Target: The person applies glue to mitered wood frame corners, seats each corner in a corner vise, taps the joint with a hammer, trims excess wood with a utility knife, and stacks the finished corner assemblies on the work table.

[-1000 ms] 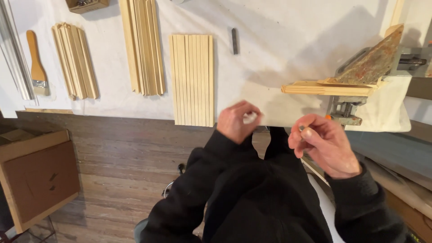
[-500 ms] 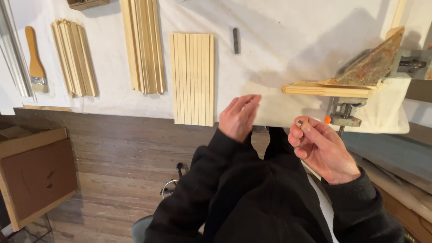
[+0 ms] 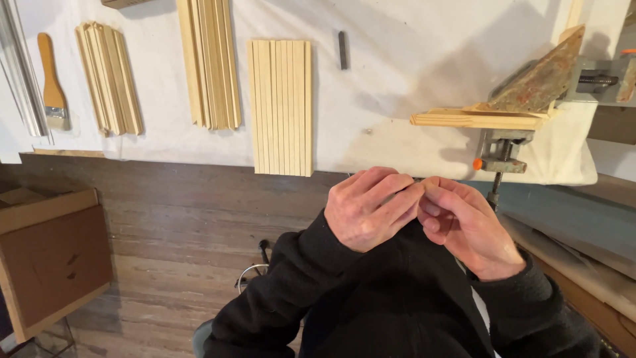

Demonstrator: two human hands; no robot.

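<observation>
The person is sitting with both arms in black sleeves (image 3: 371,298) drawn in close. The left hand (image 3: 368,209) and the right hand (image 3: 467,225) are meeting fingertip to fingertip just off the table's edge, fingers curled and pinching together; whether anything tiny is sitting between them I cannot tell. Just beyond the hands, a flat set of pale wooden slats (image 3: 281,106) is lying on the white-covered table (image 3: 411,66). To the right, a clamp (image 3: 500,156) is gripping a wooden strip (image 3: 477,119) under a rusty angled piece. Farther left, two more slat bundles and a paintbrush (image 3: 50,86) are resting. A cardboard box (image 3: 50,258) is standing on the floor.
</observation>
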